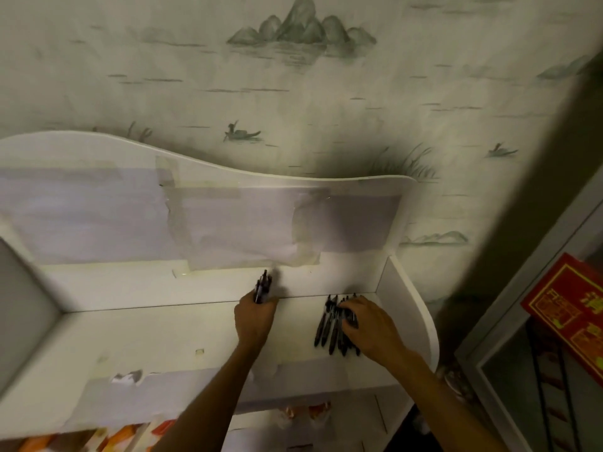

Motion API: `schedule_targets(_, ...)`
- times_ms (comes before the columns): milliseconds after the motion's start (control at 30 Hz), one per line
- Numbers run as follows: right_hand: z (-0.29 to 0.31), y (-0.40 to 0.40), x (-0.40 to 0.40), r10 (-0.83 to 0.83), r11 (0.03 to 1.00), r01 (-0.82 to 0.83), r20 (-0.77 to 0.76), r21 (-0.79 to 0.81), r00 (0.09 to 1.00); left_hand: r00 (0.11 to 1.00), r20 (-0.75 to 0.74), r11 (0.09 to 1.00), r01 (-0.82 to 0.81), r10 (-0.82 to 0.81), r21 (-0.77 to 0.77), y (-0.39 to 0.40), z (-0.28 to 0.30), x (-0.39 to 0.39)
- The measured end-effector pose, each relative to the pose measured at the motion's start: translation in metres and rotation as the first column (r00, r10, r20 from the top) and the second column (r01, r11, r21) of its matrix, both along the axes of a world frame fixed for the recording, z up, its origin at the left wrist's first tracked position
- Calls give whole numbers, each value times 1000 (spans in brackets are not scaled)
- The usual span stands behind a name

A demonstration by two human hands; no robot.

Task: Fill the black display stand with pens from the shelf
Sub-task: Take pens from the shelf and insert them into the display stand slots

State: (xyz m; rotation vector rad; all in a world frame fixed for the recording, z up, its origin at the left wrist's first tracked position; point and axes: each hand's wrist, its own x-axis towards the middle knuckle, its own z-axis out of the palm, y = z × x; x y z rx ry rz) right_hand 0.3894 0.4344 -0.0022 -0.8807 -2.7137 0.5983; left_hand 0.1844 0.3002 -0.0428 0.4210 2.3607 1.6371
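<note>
Several black pens [328,326] lie in a loose pile on the white shelf [156,334], near its right end. My right hand [368,324] rests on top of the pile, its fingers curled over the pens. My left hand [256,316] is to the left of the pile and grips a small bunch of black pens [263,285] that stick up toward the shelf's back panel. The black display stand is not in view.
The shelf has a raised back panel [195,223] with taped paper and a curved right side wall [414,305]. A patterned wall rises behind. A red and gold box [567,308] sits at the right behind a grey frame. Orange packets [124,435] show on the level below.
</note>
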Motion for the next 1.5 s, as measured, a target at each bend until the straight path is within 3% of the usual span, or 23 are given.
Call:
schedule_targets(67, -1, -3, -5, 9, 1000, -9, 0, 2, 1000, 997, 64, 988, -40, 31, 150, -3, 5, -2)
schedule_targets(200, -2, -6, -14, 17, 1000, -17, 15, -8, 1000, 988, 153, 967, -19, -21, 255, -8, 8, -4)
schedule_targets(467, 3, -16, -32, 21, 1000, -21, -23, 11, 1000, 974, 118, 977, 179, -193, 118, -27, -25, 4)
schedule_targets(633, 15, -17, -41, 35, 999, -33, -68, 27, 997, 976, 127, 979, 163, -178, 121, -25, -22, -8)
schedule_targets(867, 24, -20, -47, 48, 999, -47, -60, 12, 997, 964, 122, 970, 241, -236, -29, -28, -28, -7)
schedule_targets(1000, 31, -23, -50, 67, 998, -66, -79, 8, 995, 973, 125, 978, 203, -196, -45, -34, -18, -6)
schedule_targets(1133, 39, -29, -61, 114, 993, -115, -113, -6, 987, 996, 15, 984, 94, -92, -149, -48, 3, -13)
schedule_targets(1267, 46, -44, -80, 186, 983, -185, -140, 14, 973, 996, 8, 986, 88, -88, -142, -71, 25, -19)
schedule_targets(1500, 52, -88, -124, 330, 944, -330, -117, 21, 937, 968, 225, 992, 93, -109, 80, -138, 57, -22)
